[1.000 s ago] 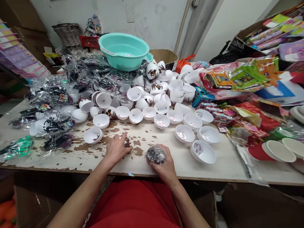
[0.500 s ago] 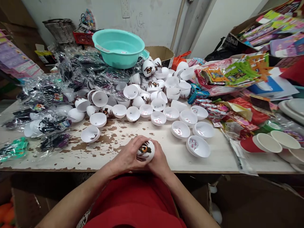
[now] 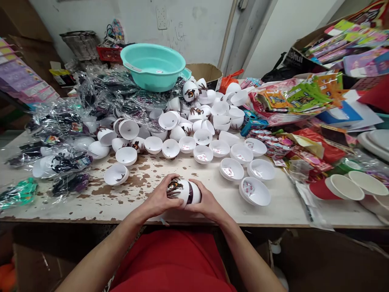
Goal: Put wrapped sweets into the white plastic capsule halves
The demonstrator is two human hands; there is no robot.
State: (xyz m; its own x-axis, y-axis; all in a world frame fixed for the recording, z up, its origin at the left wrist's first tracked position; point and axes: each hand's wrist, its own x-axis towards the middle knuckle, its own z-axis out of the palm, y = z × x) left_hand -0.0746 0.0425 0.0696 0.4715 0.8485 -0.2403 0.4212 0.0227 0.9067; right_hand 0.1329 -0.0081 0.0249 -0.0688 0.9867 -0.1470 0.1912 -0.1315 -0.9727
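While the left hand [image 3: 161, 196] was clamped on the printed half of a white ball [image 3: 179, 192], the right hand [image 3: 209, 202] gripped its plain half, a dark band showing between the two halves. Both hands were close together at the near edge of the worn table [image 3: 146, 205]. Beyond them, white cups [image 3: 153, 144] lay in a crowd, some holding small packets, and a turquoise basin [image 3: 153, 67] sat behind the cups.
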